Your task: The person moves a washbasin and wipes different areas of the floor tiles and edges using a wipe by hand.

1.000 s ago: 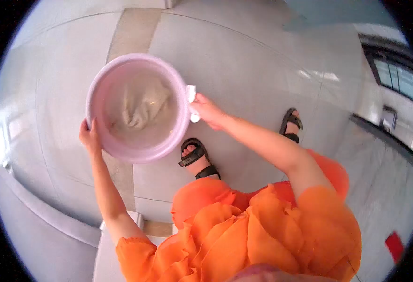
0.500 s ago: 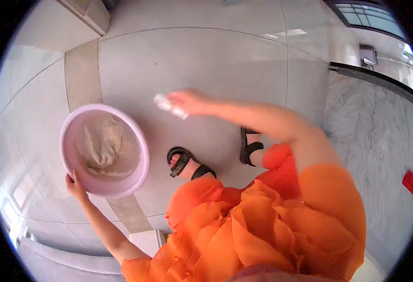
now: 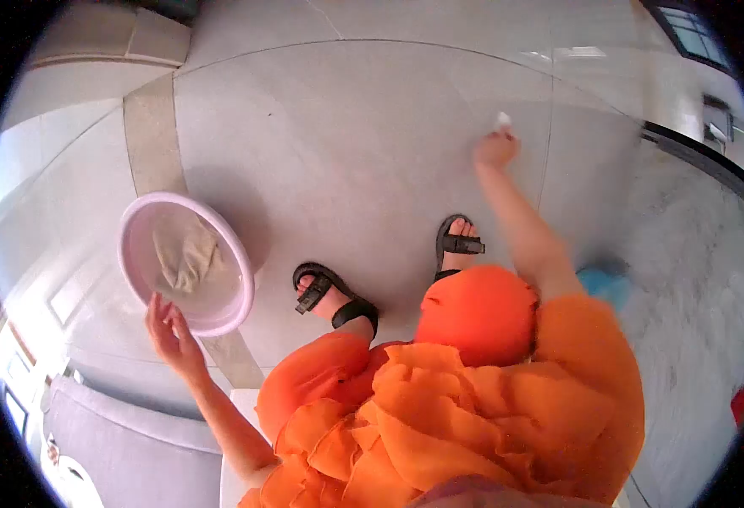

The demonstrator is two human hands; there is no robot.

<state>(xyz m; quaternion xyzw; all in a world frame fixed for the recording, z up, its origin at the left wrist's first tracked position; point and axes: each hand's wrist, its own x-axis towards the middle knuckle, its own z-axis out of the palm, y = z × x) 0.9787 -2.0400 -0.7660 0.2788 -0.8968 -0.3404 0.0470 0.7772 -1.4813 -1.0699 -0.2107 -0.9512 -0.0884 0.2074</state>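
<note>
A pale purple basin [image 3: 246,292] stands on the floor at the left. In its water lies a wet beige cloth [image 3: 187,258]. My left hand [image 3: 174,340] is by the basin's near rim, fingers loosely spread and holding nothing. Out to the right, my right hand [image 3: 497,151] is closed low over the floor tiles. A bit of a small white crumpled thing [image 3: 504,120] sticks out past its fingers; the rest of it is hidden in the hand.
My sandalled feet [image 3: 328,292] are on the grey tiled floor [image 3: 363,152]. A blurred blue thing [image 3: 605,284] shows beside my right arm. At the lower left is a grey sofa-like seat [image 3: 135,440]. A red object [image 3: 740,405] lies at the far right.
My right hand has swung far to the right with the white thing. My left hand has let go of the basin's rim and its fingers have opened. The blue thing has come into view.
</note>
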